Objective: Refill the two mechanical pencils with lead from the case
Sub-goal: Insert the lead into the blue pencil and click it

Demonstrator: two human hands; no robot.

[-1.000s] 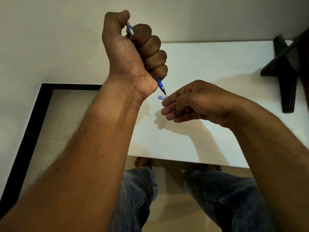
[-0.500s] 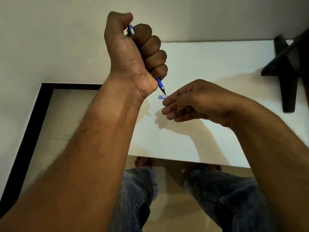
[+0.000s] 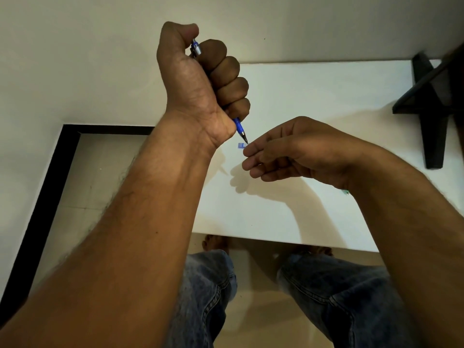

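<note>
1. The mechanical pencil (image 3: 240,128) has a glossy blue plastic barrel, a shiny metal collar at its top and a metal tip.
2. Below the pencil, the table (image 3: 313,96) is smooth, matt white.
3. Nearer than the table, the jeans (image 3: 351,297) are faded blue denim cloth.

white table (image 3: 313,96), black stand (image 3: 431,101) at its right edge, tiled floor (image 3: 82,187)

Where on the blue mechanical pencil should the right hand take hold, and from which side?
On the short blue grip section showing below the left hand, pinched from the right. The left fist covers the barrel, and only that section and the tip are bare.
</note>
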